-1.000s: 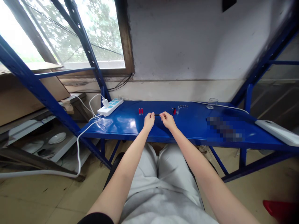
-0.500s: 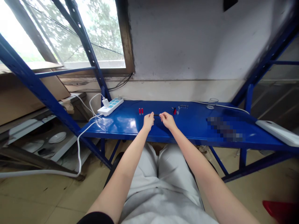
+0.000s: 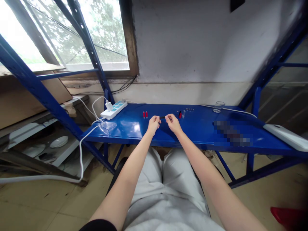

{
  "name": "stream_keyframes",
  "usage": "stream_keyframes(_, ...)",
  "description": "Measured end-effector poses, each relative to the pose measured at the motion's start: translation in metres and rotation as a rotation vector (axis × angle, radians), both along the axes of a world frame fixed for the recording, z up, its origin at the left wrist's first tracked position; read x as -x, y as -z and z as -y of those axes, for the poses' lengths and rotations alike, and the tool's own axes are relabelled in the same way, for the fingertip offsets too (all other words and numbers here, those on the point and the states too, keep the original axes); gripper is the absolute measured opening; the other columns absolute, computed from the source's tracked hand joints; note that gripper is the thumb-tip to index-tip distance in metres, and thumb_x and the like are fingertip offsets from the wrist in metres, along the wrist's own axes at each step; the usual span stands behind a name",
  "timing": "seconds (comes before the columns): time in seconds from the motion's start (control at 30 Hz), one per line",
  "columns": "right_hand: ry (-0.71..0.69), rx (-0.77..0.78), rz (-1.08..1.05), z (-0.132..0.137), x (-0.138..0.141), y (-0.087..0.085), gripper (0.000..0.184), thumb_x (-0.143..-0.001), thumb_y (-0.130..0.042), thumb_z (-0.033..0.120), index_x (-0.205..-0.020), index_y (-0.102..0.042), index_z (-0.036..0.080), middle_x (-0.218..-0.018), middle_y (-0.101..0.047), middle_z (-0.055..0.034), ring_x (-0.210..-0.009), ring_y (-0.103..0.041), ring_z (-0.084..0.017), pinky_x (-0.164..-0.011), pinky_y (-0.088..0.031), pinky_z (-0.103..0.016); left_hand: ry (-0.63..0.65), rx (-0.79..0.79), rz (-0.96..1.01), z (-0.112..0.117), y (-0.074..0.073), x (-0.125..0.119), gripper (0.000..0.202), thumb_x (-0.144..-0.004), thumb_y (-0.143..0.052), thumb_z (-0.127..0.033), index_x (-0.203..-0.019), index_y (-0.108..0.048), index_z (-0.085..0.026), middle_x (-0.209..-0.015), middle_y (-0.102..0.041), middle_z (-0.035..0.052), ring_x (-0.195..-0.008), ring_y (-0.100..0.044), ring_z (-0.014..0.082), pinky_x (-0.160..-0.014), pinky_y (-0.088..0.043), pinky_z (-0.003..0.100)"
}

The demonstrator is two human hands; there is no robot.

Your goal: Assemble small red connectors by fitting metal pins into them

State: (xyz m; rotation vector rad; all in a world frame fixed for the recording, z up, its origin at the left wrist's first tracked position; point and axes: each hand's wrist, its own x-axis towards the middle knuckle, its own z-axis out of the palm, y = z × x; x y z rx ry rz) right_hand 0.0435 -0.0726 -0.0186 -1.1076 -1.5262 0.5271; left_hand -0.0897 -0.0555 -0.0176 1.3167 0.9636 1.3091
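Observation:
Over the blue metal table (image 3: pixel 197 131), my left hand (image 3: pixel 153 124) and my right hand (image 3: pixel 172 123) face each other, both with fingers pinched. A small thin black object (image 3: pixel 162 117) spans the gap between the two sets of fingertips, and each hand pinches one end of it. Two small red pieces (image 3: pixel 145 114) stand just beyond my left hand. Beyond my right hand lie a red-and-black piece (image 3: pixel 179 114) and a row of tiny dark parts (image 3: pixel 189 109).
A white power strip (image 3: pixel 114 109) with a plugged-in charger and white cables sits at the table's back left. A glass (image 3: pixel 218 106) stands at the back right, a white flat object (image 3: pixel 286 136) at the far right. Blue rack posts flank the table; plates lie on a low shelf (image 3: pixel 57 142) to the left.
Both hands lifted slightly and drifted away from me, still pinching the small black object between them. Nothing else on the table moved.

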Motion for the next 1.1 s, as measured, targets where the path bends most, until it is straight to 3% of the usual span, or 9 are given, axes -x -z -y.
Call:
stream_keyframes(0.2,0.072,-0.029,0.084,0.0042,-0.002,-0.0016,0.034,-0.082,-0.041,0.053,-0.075,-0.048,0.021,-0.059,-0.049,0.0015,-0.052,-0.043,-0.012,-0.051,-0.034,-0.025,0.012,-0.072,-0.039,0.0004,0.0007,-0.0001,0.019,-0.084,-0.046,-0.034,-0.077,-0.047,-0.016,-0.061,-0.051,-0.0049,-0.032,-0.037,0.0012,-0.034,-0.024,0.016)
stream_keyframes(0.4,0.114,-0.066,0.116,0.0049,-0.0024,-0.001,0.032,-0.083,-0.041,0.05,-0.074,-0.051,0.021,-0.057,-0.049,0.0017,-0.049,-0.041,-0.011,-0.05,-0.032,-0.025,0.028,-0.014,-0.087,0.0004,0.0009,-0.0014,0.025,-0.085,-0.041,-0.037,-0.071,-0.045,-0.017,-0.054,-0.044,-0.0065,-0.031,-0.036,0.0018,-0.034,-0.023,0.017)
stream_keyframes(0.77,0.036,-0.054,0.102,0.0019,-0.0033,0.0026,0.029,-0.084,-0.041,0.048,-0.079,-0.051,0.021,-0.061,-0.051,0.0008,-0.054,-0.046,-0.013,-0.053,-0.037,-0.026,0.004,-0.006,-0.009,0.0025,-0.0029,-0.0012,0.03,-0.085,-0.039,-0.035,-0.061,-0.035,-0.018,-0.05,-0.039,-0.0063,-0.03,-0.033,0.0023,-0.034,-0.022,0.019)
stream_keyframes(1.0,0.006,-0.05,-0.026,-0.0029,-0.0023,0.004,0.031,-0.081,-0.044,0.049,-0.092,-0.047,0.021,-0.085,-0.058,-0.005,-0.069,-0.055,-0.015,-0.059,-0.042,-0.026,-0.022,-0.06,-0.067,0.0028,-0.0014,-0.0021,0.025,-0.085,-0.042,-0.037,-0.071,-0.045,-0.017,-0.057,-0.046,-0.0061,-0.032,-0.035,0.0014,-0.034,-0.024,0.017)
stream_keyframes(1.1,0.039,-0.033,-0.048,-0.0027,-0.0026,0.0038,0.033,-0.083,-0.041,0.052,-0.089,-0.048,0.021,-0.077,-0.057,-0.0026,-0.065,-0.053,-0.014,-0.059,-0.041,-0.026,-0.02,-0.102,-0.075,0.0022,0.0003,-0.0017,0.018,-0.085,-0.044,-0.034,-0.078,-0.046,-0.018,-0.061,-0.05,-0.0059,-0.033,-0.036,0.001,-0.035,-0.024,0.016)
